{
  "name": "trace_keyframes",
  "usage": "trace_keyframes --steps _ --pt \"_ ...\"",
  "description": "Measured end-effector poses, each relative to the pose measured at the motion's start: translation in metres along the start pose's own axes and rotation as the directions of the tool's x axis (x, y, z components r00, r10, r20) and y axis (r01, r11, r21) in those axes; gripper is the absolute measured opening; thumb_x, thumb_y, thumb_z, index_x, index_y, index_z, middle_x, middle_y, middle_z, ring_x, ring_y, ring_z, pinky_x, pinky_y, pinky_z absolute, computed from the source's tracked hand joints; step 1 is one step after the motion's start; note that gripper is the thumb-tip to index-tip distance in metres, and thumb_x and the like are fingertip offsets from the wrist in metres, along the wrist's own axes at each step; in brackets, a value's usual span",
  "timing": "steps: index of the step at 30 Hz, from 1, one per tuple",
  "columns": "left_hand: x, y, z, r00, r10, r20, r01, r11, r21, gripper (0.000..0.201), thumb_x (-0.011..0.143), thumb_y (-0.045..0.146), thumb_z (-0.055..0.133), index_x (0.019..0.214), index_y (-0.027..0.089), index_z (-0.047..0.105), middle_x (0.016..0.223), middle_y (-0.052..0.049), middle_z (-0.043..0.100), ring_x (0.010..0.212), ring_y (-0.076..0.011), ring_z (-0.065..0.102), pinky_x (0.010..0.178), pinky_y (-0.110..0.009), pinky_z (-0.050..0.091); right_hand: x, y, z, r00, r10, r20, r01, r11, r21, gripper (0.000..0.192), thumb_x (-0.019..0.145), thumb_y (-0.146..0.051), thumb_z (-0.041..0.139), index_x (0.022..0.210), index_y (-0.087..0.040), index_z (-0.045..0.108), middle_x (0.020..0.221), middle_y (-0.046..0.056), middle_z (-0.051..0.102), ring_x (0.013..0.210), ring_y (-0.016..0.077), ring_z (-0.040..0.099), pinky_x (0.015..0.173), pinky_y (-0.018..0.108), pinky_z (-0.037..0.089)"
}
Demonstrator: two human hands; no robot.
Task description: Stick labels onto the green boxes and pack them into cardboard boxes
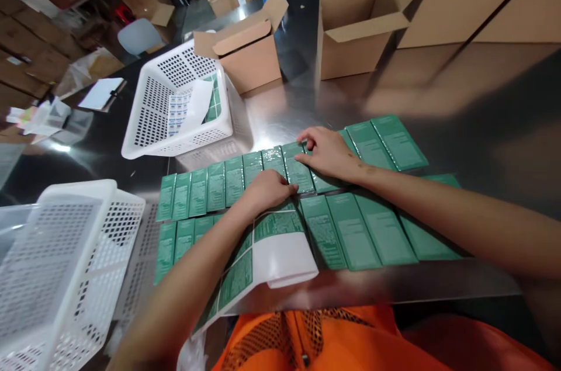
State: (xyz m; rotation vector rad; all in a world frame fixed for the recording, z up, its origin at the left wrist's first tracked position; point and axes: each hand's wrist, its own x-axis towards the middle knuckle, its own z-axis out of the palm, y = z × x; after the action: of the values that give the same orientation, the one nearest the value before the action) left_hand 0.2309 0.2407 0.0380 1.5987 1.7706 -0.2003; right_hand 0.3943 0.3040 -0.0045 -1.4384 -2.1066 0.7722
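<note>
Two rows of flat green packs, wrapped in shiny film, lie side by side on the metal table. My left hand [270, 189] is closed at the upper edge of a sheet of green labels [277, 224], whose white part curls toward me. Part of this sheet passes under my left forearm and hangs over the table edge. Over the back row, my right hand [328, 152] rests on the packs, thumb and forefinger apart near one green pack [298, 169]. I see nothing held in it, though its other fingers are partly hidden.
A white basket [230, 125] holding printed sheets stands behind the rows. Another white basket [109, 242] is at the left. Two open cardboard boxes, one brown box [252, 64] and a taller box [350, 58], stand farther back. A clipboard [101, 93] lies at the far left.
</note>
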Motion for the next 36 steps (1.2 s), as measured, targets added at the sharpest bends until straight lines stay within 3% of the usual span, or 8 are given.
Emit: trace_keyframes --steps 3,6,11,14,17,23,28,36 --pt "-0.011 -0.006 0.003 0.998 0.053 -0.046 -0.054 0.998 -0.020 0.038 0.086 0.039 0.061 0.052 0.021 0.060 0.047 0.002 0.043 0.054 -0.0172 0.044 0.058 -0.031 0.028 0.002 -0.005 0.001 0.998 0.058 0.000 -0.058 0.997 -0.058 0.067 0.068 -0.043 0.083 0.122 -0.013 0.057 0.090 0.005 0.068 0.076 0.0216 0.060 0.067 0.030 0.041" --pt "-0.030 -0.013 0.007 0.942 0.092 -0.322 -0.115 0.992 -0.052 0.037 0.092 0.043 0.052 0.069 0.020 0.071 0.052 0.001 0.049 0.057 -0.0175 0.048 0.059 -0.030 0.029 0.009 -0.013 -0.001 0.999 0.014 0.052 -0.003 0.980 -0.200 0.056 0.073 -0.053 0.079 0.109 -0.015 0.061 0.103 0.012 0.068 0.086 0.0272 0.063 0.071 0.033 0.042" --pt "-0.064 -0.023 0.008 0.660 0.001 -0.751 -0.149 0.980 -0.129 0.044 0.096 0.049 0.045 0.074 0.020 0.070 0.055 0.000 0.057 0.056 -0.0170 0.052 0.060 -0.029 0.031 0.004 -0.026 -0.016 0.984 -0.012 0.176 0.042 0.986 -0.164 0.025 0.086 -0.040 0.069 0.093 -0.016 0.067 0.092 0.008 0.071 0.085 0.0229 0.064 0.071 0.030 0.042" --pt "-0.075 -0.031 0.007 0.481 -0.099 -0.871 -0.149 0.970 -0.192 0.045 0.097 0.047 0.044 0.064 0.020 0.060 0.054 0.000 0.056 0.056 -0.0165 0.052 0.059 -0.028 0.031 -0.033 -0.039 -0.025 0.990 -0.022 0.138 0.000 0.987 0.158 0.027 0.089 -0.044 0.064 0.096 -0.018 0.069 0.084 0.003 0.071 0.077 0.0187 0.064 0.069 0.029 0.044" --pt "-0.078 -0.035 0.009 0.385 -0.150 -0.911 -0.213 0.946 -0.246 0.044 0.098 0.045 0.042 0.062 0.022 0.051 0.054 0.001 0.052 0.056 -0.0156 0.049 0.059 -0.028 0.031 -0.084 -0.056 -0.024 0.996 -0.044 0.075 0.010 0.916 0.402 0.029 0.081 -0.047 0.073 0.095 -0.022 0.071 0.089 0.003 0.073 0.078 0.0185 0.066 0.070 0.031 0.049" --pt "-0.082 -0.024 0.022 0.343 -0.091 -0.935 -0.285 0.938 -0.196 0.043 0.099 0.040 0.044 0.060 0.024 0.033 0.050 0.006 0.037 0.050 -0.0127 0.035 0.054 -0.029 0.024 -0.143 -0.078 0.004 0.964 -0.109 -0.244 0.193 0.915 0.355 0.013 0.085 -0.031 0.075 0.095 -0.024 0.072 0.090 0.000 0.073 0.083 0.0172 0.068 0.072 0.030 0.051" --pt "-0.087 -0.018 0.029 0.324 -0.057 -0.944 -0.284 0.946 -0.155 0.042 0.099 0.036 0.044 0.061 0.024 0.030 0.050 0.006 0.033 0.048 -0.0120 0.032 0.054 -0.029 0.022 -0.151 -0.076 0.017 0.741 -0.361 -0.566 0.387 0.919 -0.079 0.007 0.092 -0.021 0.069 0.096 -0.024 0.073 0.090 0.000 0.076 0.085 0.0182 0.067 0.077 0.036 0.047" --pt "-0.079 -0.018 0.027 0.352 -0.132 -0.927 -0.237 0.945 -0.224 0.043 0.097 0.038 0.046 0.059 0.024 0.031 0.050 0.006 0.033 0.051 -0.0124 0.031 0.054 -0.029 0.024 -0.195 -0.076 0.010 0.496 -0.741 -0.453 0.712 0.645 -0.277 0.017 0.091 -0.020 0.064 0.095 -0.031 0.076 0.104 -0.013 0.076 0.099 0.0140 0.065 0.094 0.035 0.051"
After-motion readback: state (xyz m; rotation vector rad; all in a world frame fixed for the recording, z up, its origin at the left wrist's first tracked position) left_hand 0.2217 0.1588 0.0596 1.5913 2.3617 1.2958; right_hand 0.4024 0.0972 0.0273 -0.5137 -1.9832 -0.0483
